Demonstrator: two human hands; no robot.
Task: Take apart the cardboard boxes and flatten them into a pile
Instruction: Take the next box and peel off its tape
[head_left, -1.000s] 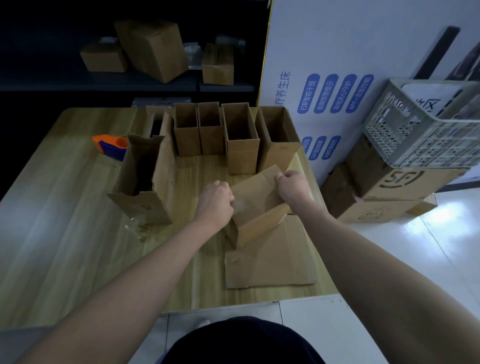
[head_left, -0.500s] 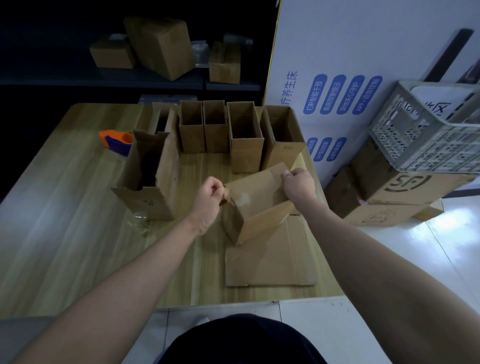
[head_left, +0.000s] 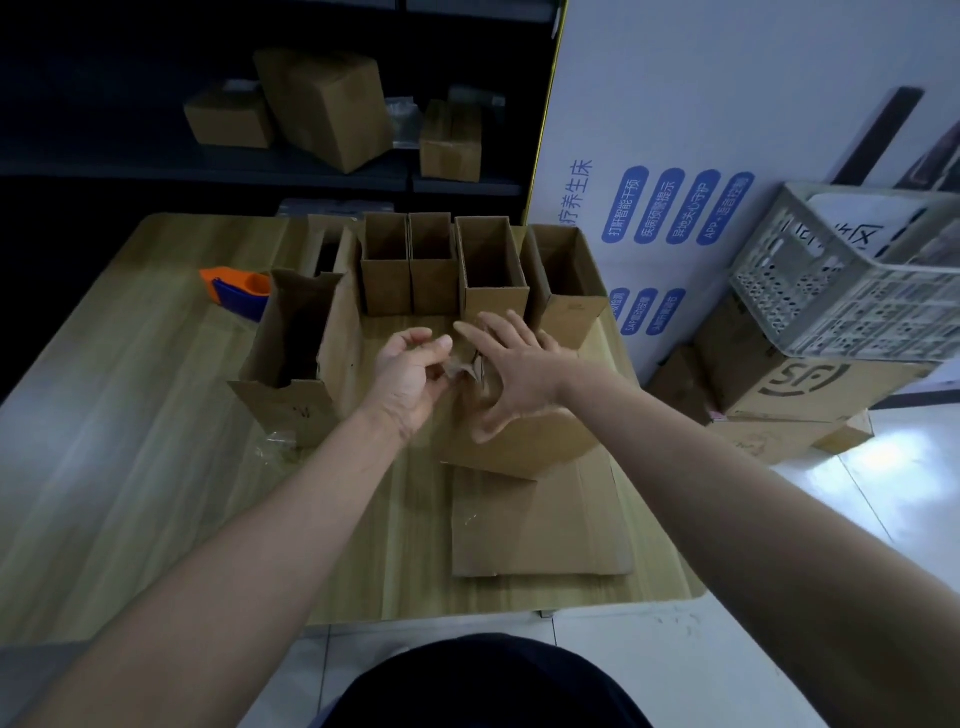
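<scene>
Work surface: a wooden table (head_left: 130, 415).

The box in hand (head_left: 524, 447) lies on its side near the centre of the table. Its near edge rests on a flattened cardboard sheet (head_left: 540, 525), which lies flat at the table's near right edge.

Right hand (head_left: 519, 374): fingers spread and straight, palm down, pressing on the upper face of the box in hand. It grasps nothing.

Left hand (head_left: 410, 374): fingers curled, thumb and fingertips pinching a crumpled translucent scrap, apparently a tape strip (head_left: 461, 370), at the far left corner of that box. Whether the strip is still stuck to the cardboard cannot be told.

Boxes awaiting treatment:
- Four open boxes stand upright in a row at the far side of the table: two narrow ones touching each other (head_left: 387, 270) (head_left: 434, 270), a taller one (head_left: 493, 270) just to their right, and a wider one (head_left: 566, 280) at the right end, tilted slightly.
- A large open box (head_left: 296, 358) stands left of the hands, flaps up.
- Another open box (head_left: 327, 244) is partly hidden beyond it.

Other items: an orange and blue tape dispenser (head_left: 236, 286) lies on the table at the far left, just beside the large open box. A grey plastic crate (head_left: 852, 280) sits on stacked cartons (head_left: 795, 379) on the floor to the right.
</scene>
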